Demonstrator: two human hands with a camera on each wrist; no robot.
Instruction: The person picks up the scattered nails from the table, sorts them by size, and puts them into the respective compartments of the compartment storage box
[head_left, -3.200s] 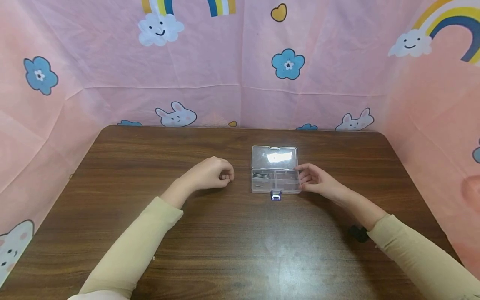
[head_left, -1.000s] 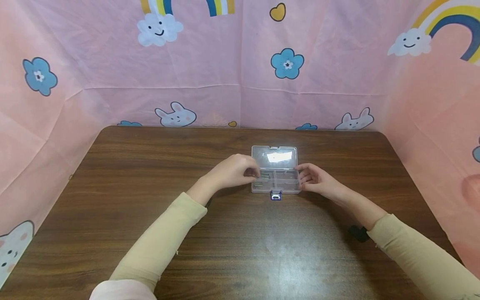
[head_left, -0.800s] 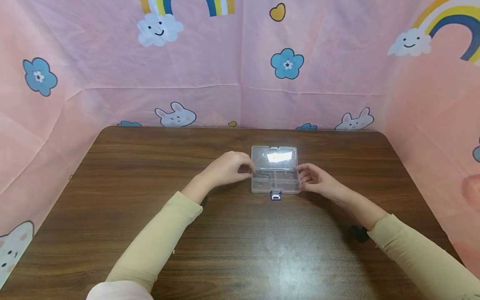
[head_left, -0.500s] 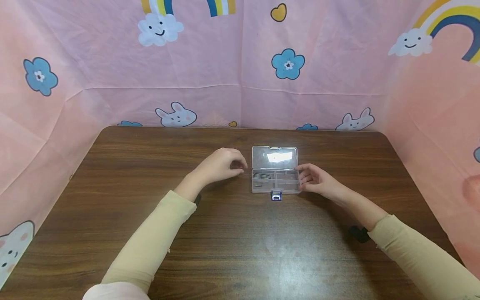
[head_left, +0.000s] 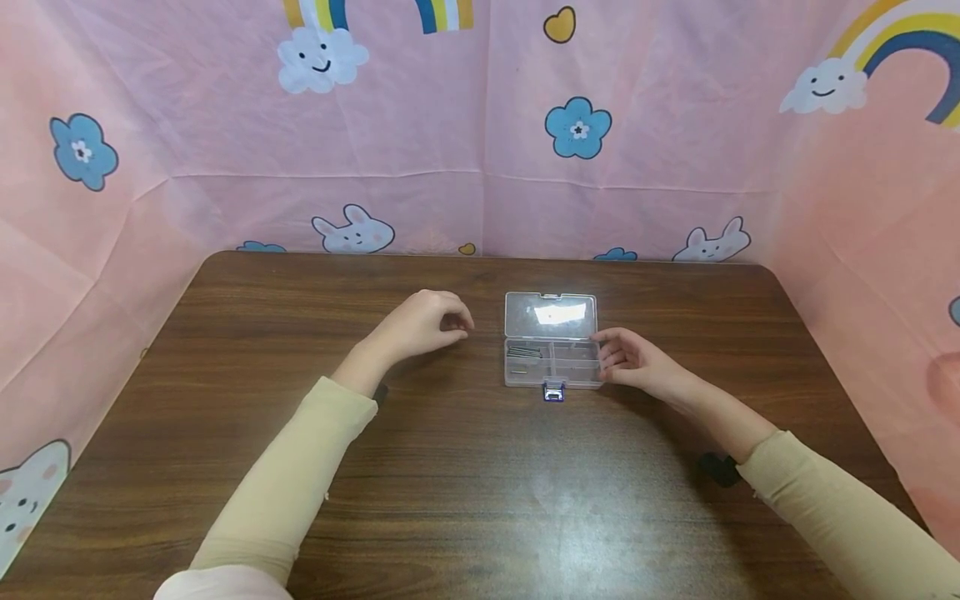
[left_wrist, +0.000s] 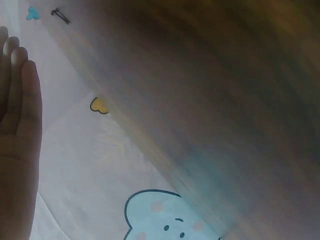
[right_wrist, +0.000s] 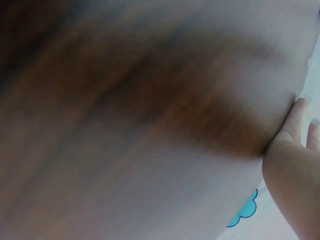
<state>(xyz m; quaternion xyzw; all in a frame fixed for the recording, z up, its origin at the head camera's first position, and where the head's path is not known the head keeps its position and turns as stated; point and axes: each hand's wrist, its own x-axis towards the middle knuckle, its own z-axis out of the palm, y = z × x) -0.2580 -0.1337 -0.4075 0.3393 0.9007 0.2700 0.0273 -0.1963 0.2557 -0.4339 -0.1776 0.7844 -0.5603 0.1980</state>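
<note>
A clear plastic divided box [head_left: 576, 374] lies on the table with its lid [head_left: 551, 321] swung back. Several dark screws [head_left: 523, 352] fill its back left compartment, and a short thin piece [head_left: 518, 372] is in the front left one. My right hand [head_left: 637, 360] touches the box's right end with fingertips and thumb; the right wrist view shows the thumb [right_wrist: 296, 117] straight at the box's edge. Left of the box and apart from it, my left hand [head_left: 423, 327] hovers with loosely bent fingers and nothing visible in them. Beyond its fingertips, the left wrist view shows dark screws [left_wrist: 61, 16].
The brown wooden table [head_left: 450, 500] ends at a pink patterned cloth [head_left: 480, 125] standing behind and at both sides. A blue-edged latch [head_left: 553, 392] sticks out from the box's front. A small black object [head_left: 718, 469] shows beside the right sleeve.
My left hand came in to the box's left compartments, then drew back to the left, away from the box. The right hand and the box have stayed in place.
</note>
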